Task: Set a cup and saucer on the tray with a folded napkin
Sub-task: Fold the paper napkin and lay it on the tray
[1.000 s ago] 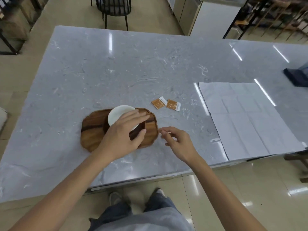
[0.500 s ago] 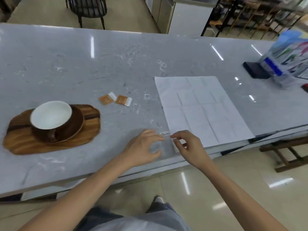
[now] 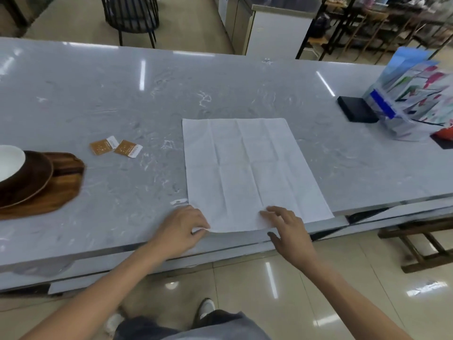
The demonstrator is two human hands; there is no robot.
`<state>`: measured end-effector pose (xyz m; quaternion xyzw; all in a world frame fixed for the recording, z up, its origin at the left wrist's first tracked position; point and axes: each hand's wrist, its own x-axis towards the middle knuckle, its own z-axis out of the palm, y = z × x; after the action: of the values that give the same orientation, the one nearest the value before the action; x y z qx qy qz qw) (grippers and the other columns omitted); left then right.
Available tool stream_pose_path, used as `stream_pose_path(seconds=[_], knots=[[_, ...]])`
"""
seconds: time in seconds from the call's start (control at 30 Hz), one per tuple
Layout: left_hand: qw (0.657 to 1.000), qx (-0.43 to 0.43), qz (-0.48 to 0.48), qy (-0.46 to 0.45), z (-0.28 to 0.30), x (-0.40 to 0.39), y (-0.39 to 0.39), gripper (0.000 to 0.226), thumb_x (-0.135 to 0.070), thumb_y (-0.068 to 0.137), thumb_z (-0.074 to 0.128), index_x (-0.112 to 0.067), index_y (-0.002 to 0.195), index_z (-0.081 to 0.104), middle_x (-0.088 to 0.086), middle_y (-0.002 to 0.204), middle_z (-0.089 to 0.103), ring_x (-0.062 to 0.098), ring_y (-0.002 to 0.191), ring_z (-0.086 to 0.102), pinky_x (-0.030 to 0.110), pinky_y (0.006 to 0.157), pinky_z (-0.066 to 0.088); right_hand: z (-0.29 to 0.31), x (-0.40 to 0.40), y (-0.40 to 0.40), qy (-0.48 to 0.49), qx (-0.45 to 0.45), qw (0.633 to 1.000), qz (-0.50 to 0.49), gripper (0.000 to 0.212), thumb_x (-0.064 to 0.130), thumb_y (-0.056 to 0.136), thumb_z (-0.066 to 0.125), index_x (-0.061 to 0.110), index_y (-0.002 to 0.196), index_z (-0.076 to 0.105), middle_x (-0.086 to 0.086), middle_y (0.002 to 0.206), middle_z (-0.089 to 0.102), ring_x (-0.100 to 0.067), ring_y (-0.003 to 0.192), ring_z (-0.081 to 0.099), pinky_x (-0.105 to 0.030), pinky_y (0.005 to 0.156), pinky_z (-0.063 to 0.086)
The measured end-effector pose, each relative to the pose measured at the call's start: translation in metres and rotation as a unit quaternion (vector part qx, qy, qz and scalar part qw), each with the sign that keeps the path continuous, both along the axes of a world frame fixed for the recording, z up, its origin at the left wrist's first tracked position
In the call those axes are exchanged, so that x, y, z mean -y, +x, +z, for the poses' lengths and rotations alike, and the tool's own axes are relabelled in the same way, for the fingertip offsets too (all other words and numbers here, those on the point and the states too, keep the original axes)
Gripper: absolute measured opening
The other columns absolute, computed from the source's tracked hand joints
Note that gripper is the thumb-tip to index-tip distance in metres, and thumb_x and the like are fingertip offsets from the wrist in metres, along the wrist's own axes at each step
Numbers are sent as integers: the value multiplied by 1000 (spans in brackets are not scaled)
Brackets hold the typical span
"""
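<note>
A white napkin (image 3: 247, 168) lies unfolded and flat on the grey marble table (image 3: 122, 94), its near edge at the table's front. My left hand (image 3: 180, 229) pinches the napkin's near left corner, which curls up slightly. My right hand (image 3: 288, 228) has its fingers on top of the near edge further right and its thumb just below that edge. At the far left, partly cut off by the frame, a wooden tray (image 3: 66, 190) carries a dark brown saucer (image 3: 31, 177) with a white-lined cup (image 3: 9, 163) on it.
Two orange sugar packets (image 3: 115, 147) lie between the tray and the napkin. A black box (image 3: 356, 109) and a clear holder of leaflets (image 3: 411, 94) stand at the right. A dark chair (image 3: 132, 15) is beyond the table's far side.
My left hand let go of the cup on the tray and moved right. Both hands reached the napkin's near edge, and my view swung right toward the napkin.
</note>
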<state>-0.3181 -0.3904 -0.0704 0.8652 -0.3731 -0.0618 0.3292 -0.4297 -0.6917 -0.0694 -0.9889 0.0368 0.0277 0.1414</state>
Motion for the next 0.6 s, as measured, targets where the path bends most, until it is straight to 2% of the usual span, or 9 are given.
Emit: stream_pose_path(seconds=[0.1, 0.17, 0.23, 0.27, 0.37, 0.43, 0.53, 0.6], knots=[[998, -54, 39, -22, 14, -10, 7, 18, -7, 87, 71, -23, 93, 78, -13, 92, 74, 5, 86, 67, 31, 82, 55, 6, 27, 3, 22, 62, 998, 23, 51, -12, 77, 76, 11, 122, 73, -8, 124, 71, -35, 109, 67, -41, 89, 54], [994, -79, 65, -42, 27, -19, 16, 29, -6, 87, 72, -35, 89, 75, -17, 88, 74, 1, 85, 68, 21, 80, 54, 14, 49, 6, 32, 86, 995, 28, 38, -12, 79, 76, 9, 110, 78, -8, 109, 77, -36, 98, 71, -33, 83, 52], [988, -92, 103, -62, 40, -28, 27, 29, -10, 88, 73, -39, 86, 74, -20, 91, 75, 0, 87, 69, 12, 76, 50, 27, 70, 9, 60, 88, 994, -1, 22, -1, 89, 74, 10, 107, 80, -5, 104, 79, -32, 96, 73, -30, 82, 52], [985, -95, 122, -78, 48, -33, 32, 27, -13, 89, 73, -39, 87, 75, -20, 92, 76, 0, 87, 70, 12, 76, 50, 33, 80, 12, 71, 94, 993, -19, 16, 5, 92, 73, 11, 106, 80, -4, 104, 80, -29, 97, 73, -29, 82, 52], [976, -82, 160, -120, 71, -46, 46, 25, -15, 90, 74, -40, 87, 76, -20, 92, 77, -3, 85, 70, 14, 78, 53, 55, 103, 19, 109, 130, 984, -61, 12, 17, 92, 77, 15, 103, 81, -1, 102, 81, -19, 92, 74, -18, 79, 51], [974, -60, 165, -146, 89, -49, 55, 30, -12, 89, 75, -42, 88, 76, -23, 91, 76, -8, 81, 68, 11, 74, 52, 77, 113, 24, 156, 140, 975, -76, 8, 23, 90, 78, 27, 98, 80, 8, 95, 80, -8, 85, 72, -10, 74, 51], [966, -25, 175, -187, 123, -47, 70, 31, -11, 89, 75, -42, 89, 75, -31, 78, 72, -13, 69, 64, 4, 65, 48, 118, 122, 41, 217, 176, 956, -92, 15, 34, 88, 78, 47, 81, 73, 24, 83, 75, 0, 76, 68, -9, 68, 49], [955, -14, 182, -233, 149, -46, 82, 35, -12, 88, 75, -46, 82, 76, -33, 76, 72, -15, 68, 64, 3, 66, 48, 146, 126, 58, 294, 224, 922, -111, 8, 39, 88, 79, 41, 80, 76, 17, 81, 75, -2, 73, 67, -18, 71, 55]])
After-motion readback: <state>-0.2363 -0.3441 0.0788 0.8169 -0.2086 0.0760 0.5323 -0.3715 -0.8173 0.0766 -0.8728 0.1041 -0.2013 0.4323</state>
